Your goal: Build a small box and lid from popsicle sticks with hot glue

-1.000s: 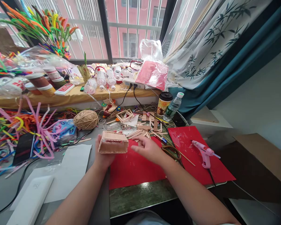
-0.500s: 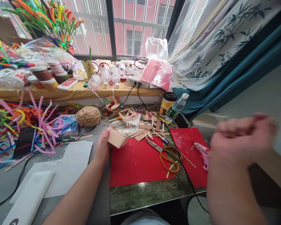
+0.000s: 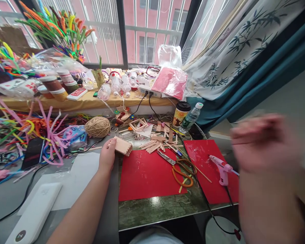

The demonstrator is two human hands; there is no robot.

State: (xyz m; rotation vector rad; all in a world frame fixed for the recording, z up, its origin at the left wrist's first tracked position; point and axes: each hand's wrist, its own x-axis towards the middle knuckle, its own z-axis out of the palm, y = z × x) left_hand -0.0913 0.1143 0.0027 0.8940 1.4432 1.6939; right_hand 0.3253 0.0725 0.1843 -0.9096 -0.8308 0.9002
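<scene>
We see 1 small, pale, open-ended wooden box [image 3: 123,147] pinched in the grip of the left hand [image 3: 107,155], near the rectangular red sheet [image 3: 148,178]; the blurred, raised right hand's [image 3: 263,144] grip we cannot tell.

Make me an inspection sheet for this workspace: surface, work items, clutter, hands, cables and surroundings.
Surface: green board under parts of two red sheets; grey tabletop at left.
Work items: small wooden box, held; pink glue gun on the right-hand sheet; scissors partly on the other.
Clutter: loose wooden sticks, twine ball, pipe cleaners; cup and bottle upright.
Hands: left hand grips the box; right hand raised at right, blurred, contents unclear.
Cables: black cable from the glue gun toward the near edge; two black plugs in a power strip.
Surroundings: barred window ahead, curtains at right.
</scene>
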